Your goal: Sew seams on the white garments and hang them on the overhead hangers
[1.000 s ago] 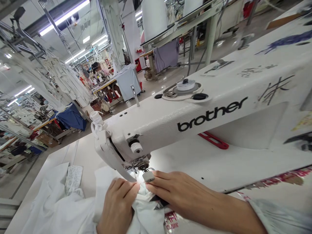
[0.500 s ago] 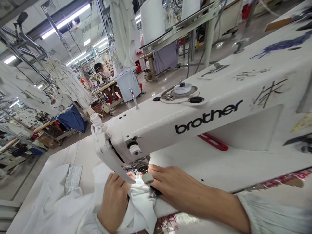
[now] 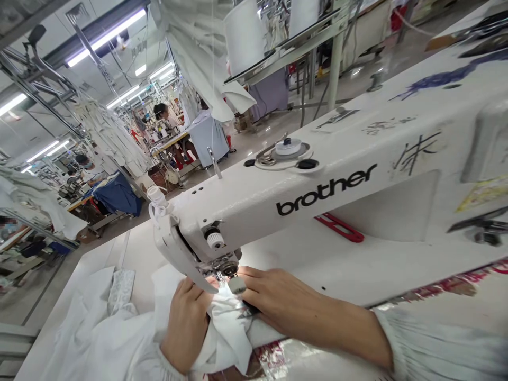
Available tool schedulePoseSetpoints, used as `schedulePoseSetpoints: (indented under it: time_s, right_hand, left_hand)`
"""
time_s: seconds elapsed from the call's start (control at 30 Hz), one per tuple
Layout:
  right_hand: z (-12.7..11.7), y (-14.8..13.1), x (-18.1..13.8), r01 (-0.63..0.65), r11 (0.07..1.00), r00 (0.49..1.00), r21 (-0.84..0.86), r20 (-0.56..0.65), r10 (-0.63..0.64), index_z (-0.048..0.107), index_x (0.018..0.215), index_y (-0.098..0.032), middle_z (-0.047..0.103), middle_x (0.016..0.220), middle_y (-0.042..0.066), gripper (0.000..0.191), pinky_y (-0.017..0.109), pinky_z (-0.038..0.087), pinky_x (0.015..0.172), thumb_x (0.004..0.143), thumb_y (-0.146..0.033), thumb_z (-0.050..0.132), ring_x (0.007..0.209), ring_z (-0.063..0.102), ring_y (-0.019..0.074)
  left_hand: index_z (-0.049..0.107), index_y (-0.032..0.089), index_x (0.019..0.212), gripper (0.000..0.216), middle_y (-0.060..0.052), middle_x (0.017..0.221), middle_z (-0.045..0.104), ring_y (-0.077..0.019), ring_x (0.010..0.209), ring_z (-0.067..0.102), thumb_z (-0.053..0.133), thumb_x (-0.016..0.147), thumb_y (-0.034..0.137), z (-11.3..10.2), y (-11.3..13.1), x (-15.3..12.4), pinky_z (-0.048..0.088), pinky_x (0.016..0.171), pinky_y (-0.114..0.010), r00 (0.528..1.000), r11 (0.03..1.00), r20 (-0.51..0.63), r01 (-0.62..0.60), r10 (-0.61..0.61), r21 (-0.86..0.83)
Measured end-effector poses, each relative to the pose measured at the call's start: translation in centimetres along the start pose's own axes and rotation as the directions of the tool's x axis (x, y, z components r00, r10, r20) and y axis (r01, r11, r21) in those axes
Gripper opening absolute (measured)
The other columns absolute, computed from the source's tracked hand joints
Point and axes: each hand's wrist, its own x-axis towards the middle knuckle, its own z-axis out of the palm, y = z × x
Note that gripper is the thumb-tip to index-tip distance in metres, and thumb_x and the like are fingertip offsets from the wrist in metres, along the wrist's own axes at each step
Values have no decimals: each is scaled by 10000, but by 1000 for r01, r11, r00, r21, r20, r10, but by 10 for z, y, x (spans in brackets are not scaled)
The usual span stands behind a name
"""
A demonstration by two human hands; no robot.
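- Head view: from my end I count one left hand (image 3: pixel 186 325), one right hand (image 3: pixel 278 296), one white sewing machine (image 3: pixel 254 209) marked "brother", one red slotted piece (image 3: pixel 349 232) beneath its arm, and, beyond it, a near cone (image 3: pixel 243 45) and a far cone (image 3: pixel 304 16).
- The white cloth (image 3: pixel 230 336) lies bunched between both hands at the needle end, falling toward the near edge.
- At near left I see a white pile (image 3: pixel 103 338) and one patterned strip (image 3: pixel 121 291); I cannot tell whether the pile joins the cloth.
- The left hand rests on the cloth, fingers close together; the tips pass behind the pale guard (image 3: pixel 178 259), so I cannot tell whether they pinch.
- The right hand's fingers also lie together, tips beside a pale block (image 3: pixel 237 286). Its thumb is hidden; whether it grips the dark object (image 3: pixel 251 308) below, I cannot tell.
- The right sleeve (image 3: pixel 432 341) is cut off by the right edge, and the far cone by the top.
- Atop the machine, a round plate (image 3: pixel 272 159) bears one white spool (image 3: pixel 288 146).
- A brown box (image 3: pixel 159 174) stands far left; its contents I cannot make out.
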Motion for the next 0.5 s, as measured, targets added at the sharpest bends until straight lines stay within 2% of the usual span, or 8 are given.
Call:
schedulePoseSetpoints:
  time_s: [0.17, 0.37, 0.5]
  right_hand:
    - [-2, 0, -2, 2, 1000, 1000, 12, 27, -2, 521, 826, -178, 610, 880, 56, 237, 265, 295, 466, 693, -3, 434, 848, 564, 184]
    - [-5, 0, -1, -14, 1000, 997, 18, 82, 12, 538, 899, -164, 621, 923, 81, 274, 269, 405, 554, 676, -20, 468, 921, 558, 209]
    - [-7, 1, -2, -5, 999, 996, 37, 94, 1, 536, 951, -169, 620, 978, 76, 320, 279, 444, 626, 670, -24, 487, 963, 543, 202]
  left_hand:
    - [556, 187, 665, 285, -27, 795, 655, -214, 881, 579, 427, 789, -35, -3, 1, 1, 527, 749, -338, 1000, 999, -11, -10, 10, -34]
    - [625, 186, 771, 378, -56, 878, 688, -203, 876, 605, 351, 721, -68, -3, 4, 3, 543, 786, -356, 996, 999, -85, -35, 35, 1]
    - [652, 191, 878, 457, -62, 938, 688, -200, 910, 600, 349, 663, -75, -2, 2, -1, 541, 805, -349, 998, 1000, -49, -26, 27, 12]
